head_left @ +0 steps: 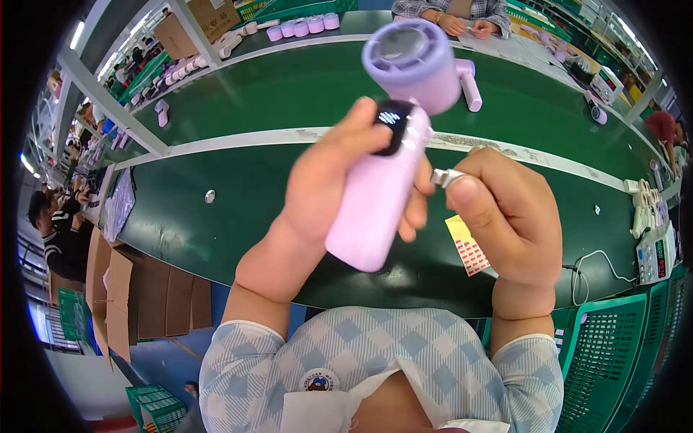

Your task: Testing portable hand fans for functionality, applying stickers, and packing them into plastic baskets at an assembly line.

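Note:
My left hand (328, 184) grips the pink handle of a small lilac handheld fan (393, 144), held upright and close to the camera over the green workbench. The fan's round head points up and a dark oval display on the handle is lit, with my left thumb resting next to it. My right hand (505, 216) is right beside the handle, pinching a small shiny metal piece (445, 177) between thumb and forefinger, close to the handle's side.
A yellow sheet of small red stickers (468, 247) lies on the green bench (216, 209) under my hands. Another lilac fan (469, 83) lies further back, more stand in a row at the far edge. A grey meter (655, 254), a green crate (606, 353) sit right. Another person's hands (462, 25) work opposite.

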Motion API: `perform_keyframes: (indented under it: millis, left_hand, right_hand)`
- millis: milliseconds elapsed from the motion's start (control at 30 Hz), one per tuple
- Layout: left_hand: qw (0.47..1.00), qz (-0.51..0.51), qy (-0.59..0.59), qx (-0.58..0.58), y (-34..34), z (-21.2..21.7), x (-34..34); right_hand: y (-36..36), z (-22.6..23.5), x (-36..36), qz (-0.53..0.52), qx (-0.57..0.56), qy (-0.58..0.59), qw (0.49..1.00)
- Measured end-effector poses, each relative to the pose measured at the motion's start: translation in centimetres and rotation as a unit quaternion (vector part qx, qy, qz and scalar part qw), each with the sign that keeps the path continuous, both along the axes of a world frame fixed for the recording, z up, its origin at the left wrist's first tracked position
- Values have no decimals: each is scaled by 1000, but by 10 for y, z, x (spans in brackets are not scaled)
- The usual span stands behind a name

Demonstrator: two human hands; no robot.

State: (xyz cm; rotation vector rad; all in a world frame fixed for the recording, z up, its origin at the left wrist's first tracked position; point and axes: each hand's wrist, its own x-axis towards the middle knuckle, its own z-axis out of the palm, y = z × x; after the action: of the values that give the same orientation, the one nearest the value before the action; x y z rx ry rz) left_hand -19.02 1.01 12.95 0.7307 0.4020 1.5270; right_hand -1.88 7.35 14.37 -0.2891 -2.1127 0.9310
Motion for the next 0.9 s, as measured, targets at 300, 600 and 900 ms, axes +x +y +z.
perform_keyframes:
  millis: [300,600,900]
  left_hand:
    - [984,-102,85,123,-3,-10,7]
    - [980,-31,165,104,-11,-12,17]
    - [955,84,221,178,-1,-24,19]
  right_hand:
    - [12,-3,6,87,32,-30,995]
    - [17,-3,9,130,30,-4,991]
    - [11,-1,1,54,27,-33,998]
